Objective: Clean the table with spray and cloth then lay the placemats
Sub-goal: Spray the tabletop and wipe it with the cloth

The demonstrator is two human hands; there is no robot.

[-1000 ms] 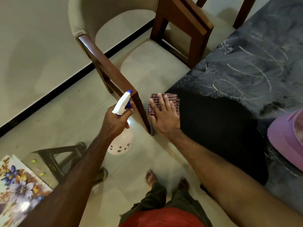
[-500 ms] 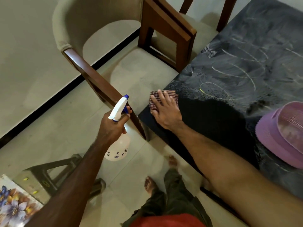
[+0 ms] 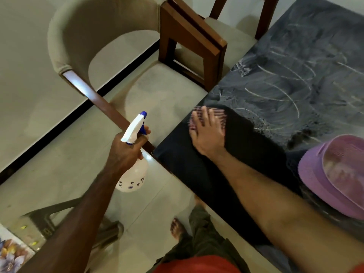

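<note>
- Head view: the spray bottle (image 3: 132, 170) is gripped at its neck by the left hand (image 3: 126, 152), fingers curled round it below the white and blue trigger head; it is held over the floor, just off the corner of the surface (image 3: 295, 79).
- The striped cloth (image 3: 217, 115) is pressed flat onto the surface by the right hand (image 3: 208, 134), fingers spread; most of the cloth is hidden under the palm and blurred.
- Beyond the right hand, pale smeared streaks are seen on the dark surface.
- To the right of the right forearm, a purple lidded container (image 3: 332, 174) is cut off by the frame edge.
- Past the left hand, a beige chair (image 3: 110, 22) is seen.
</note>
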